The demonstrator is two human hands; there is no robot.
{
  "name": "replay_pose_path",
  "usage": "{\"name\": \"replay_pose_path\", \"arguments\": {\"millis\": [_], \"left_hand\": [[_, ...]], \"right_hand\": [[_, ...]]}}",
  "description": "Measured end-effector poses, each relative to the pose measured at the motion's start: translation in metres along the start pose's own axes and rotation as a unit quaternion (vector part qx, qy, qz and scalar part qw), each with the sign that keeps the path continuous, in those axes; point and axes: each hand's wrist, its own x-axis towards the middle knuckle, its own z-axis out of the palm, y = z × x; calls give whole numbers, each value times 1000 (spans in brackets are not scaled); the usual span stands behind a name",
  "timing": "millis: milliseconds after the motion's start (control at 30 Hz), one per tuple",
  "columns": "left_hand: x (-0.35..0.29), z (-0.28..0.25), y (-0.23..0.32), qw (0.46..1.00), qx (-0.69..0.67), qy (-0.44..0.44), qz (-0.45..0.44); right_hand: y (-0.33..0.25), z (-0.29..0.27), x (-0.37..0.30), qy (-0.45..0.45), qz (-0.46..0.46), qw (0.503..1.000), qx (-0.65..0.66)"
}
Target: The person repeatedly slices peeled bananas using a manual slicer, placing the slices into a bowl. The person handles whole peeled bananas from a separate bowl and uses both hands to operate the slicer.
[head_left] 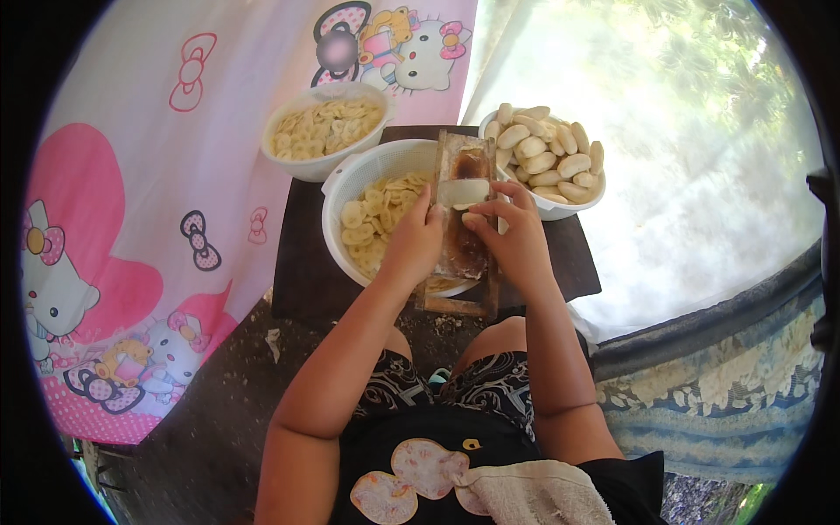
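Note:
A wooden-framed slicer (468, 254) with a metal blade plate (464, 192) lies lengthwise over a white colander (337, 188). My left hand (413, 241) is closed on its left rail, thumb lying along the edge. Over the slicer, just below the plate, the thumb and fingers of my right hand (516, 232) pinch a small piece of peeled banana (463, 206), mostly hidden by the fingertips. Round pale banana slices (376, 214) fill the colander beneath. To the right, a white bowl (560, 212) is heaped with whole peeled bananas (544, 153).
Another white container (319, 166) full of banana slices (324, 129) stands at the back left. All three vessels rest on a dark small table (297, 280). A pink printed curtain (201, 175) hangs at left, pale sheeting (691, 175) at right. A towel (534, 494) lies on my lap.

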Motion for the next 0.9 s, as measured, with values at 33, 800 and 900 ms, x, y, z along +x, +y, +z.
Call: {"name": "replay_pose_path", "arguments": {"millis": [33, 800, 900], "left_hand": [[-1, -2, 3, 999, 33, 14, 0], [25, -20, 37, 809, 358, 23, 467], [28, -22, 39, 806, 348, 13, 478]], "right_hand": [[0, -1, 0, 2, -2, 1000, -7], [-3, 2, -18, 27, 5, 999, 34], [-5, 1, -18, 29, 9, 999, 43]]}}
